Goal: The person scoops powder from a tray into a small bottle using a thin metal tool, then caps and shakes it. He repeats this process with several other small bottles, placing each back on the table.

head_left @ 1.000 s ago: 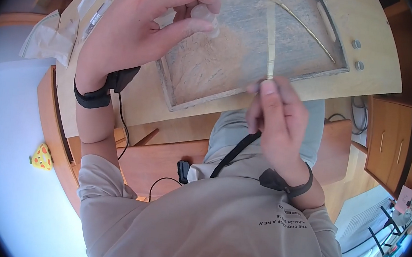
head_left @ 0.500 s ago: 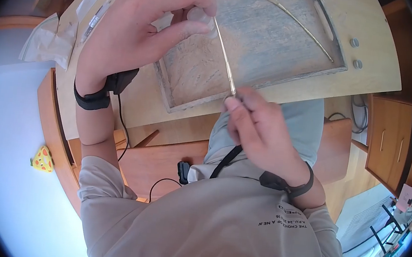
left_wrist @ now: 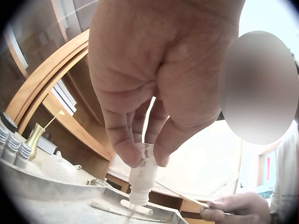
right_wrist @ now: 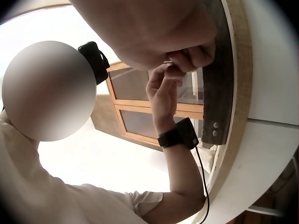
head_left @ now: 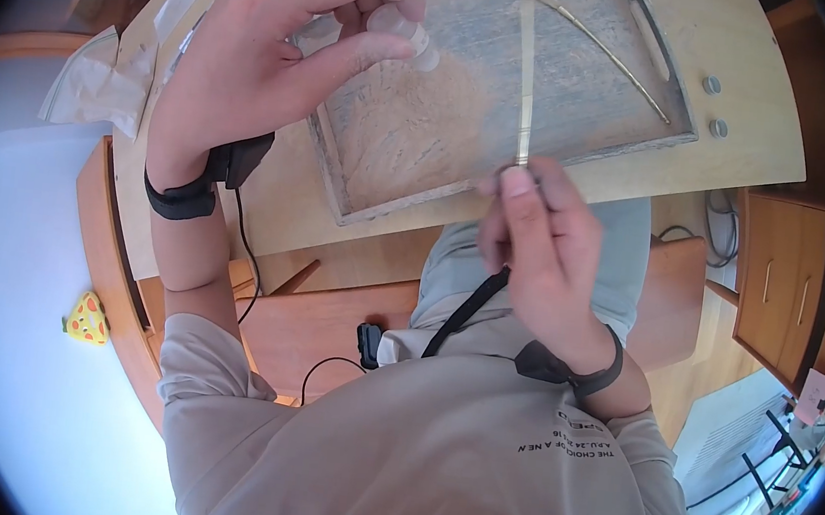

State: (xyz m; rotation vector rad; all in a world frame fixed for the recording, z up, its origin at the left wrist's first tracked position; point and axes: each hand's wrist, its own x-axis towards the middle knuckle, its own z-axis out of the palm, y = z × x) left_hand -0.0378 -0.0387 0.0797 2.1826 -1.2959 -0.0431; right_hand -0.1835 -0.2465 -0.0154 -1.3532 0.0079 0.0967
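In the head view my left hand (head_left: 272, 62) pinches a small translucent bottle (head_left: 402, 37) between thumb and fingers, over the left part of a shallow grey tray (head_left: 439, 195). The left wrist view shows the bottle (left_wrist: 141, 176) upside down, its uncapped neck toward the tray. Pale brown powder (head_left: 412, 122) covers the tray floor below it. My right hand (head_left: 549, 247) grips the near end of a long flat gold-coloured spatula (head_left: 525, 88). Its blade reaches over the tray, apart from the bottle. In the right wrist view the spatula is mostly hidden behind the right hand.
Inside the tray lie a thin gold-handled brush (head_left: 614, 61) and a whitish rod (head_left: 651, 41). Two small grey caps (head_left: 715, 106) sit right of it. A plastic bag (head_left: 104, 84) lies at the table's left. Silver-capped bottles (left_wrist: 16, 151) and a brass vase (left_wrist: 35, 137) stand beyond the tray.
The spatula swung left, edge-on, to the bottle half a second ago. Now it has swung back right with its flat side showing. The bottle has shifted slightly left and tilts differently.
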